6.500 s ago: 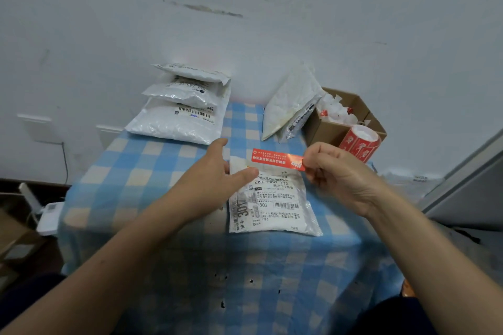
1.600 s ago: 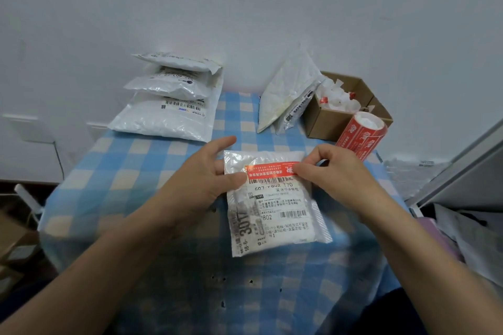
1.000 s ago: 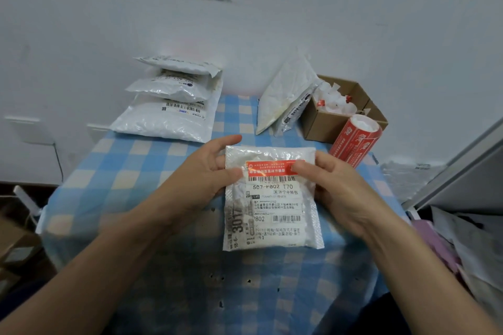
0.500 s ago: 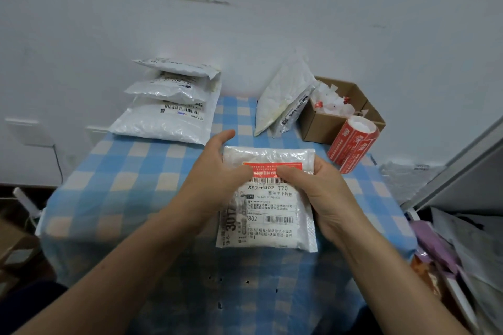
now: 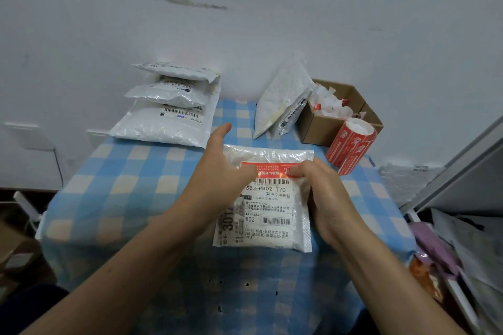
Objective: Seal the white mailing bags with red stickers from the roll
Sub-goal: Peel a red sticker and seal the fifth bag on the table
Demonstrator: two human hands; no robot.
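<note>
A white mailing bag [image 5: 272, 215] with a printed shipping label lies on the blue checked tablecloth [image 5: 130, 187] in front of me. A red sticker [image 5: 272, 168] runs across its folded top, just above the barcode. My left hand [image 5: 220, 171] lies over the bag's left edge, its thumb pressing the sticker's left end and its index finger straight. My right hand [image 5: 324, 193] curls round the bag's right edge, with a fingertip on the sticker's right end. The red sticker roll [image 5: 351, 144] stands at the right, beside the bag's top corner, with a loose strip hanging from it.
Three white bags [image 5: 168, 122] are stacked at the back left against the wall. Two more bags [image 5: 280, 100] lean on an open cardboard box [image 5: 326, 128] holding paper scraps. Papers and clutter [image 5: 449, 253] lie beyond the table's right edge.
The sticker, earlier held above the bag by my right hand, is now laid across the bag's top. The bag was lifted briefly, and both hands have since closed in on the sticker's ends.
</note>
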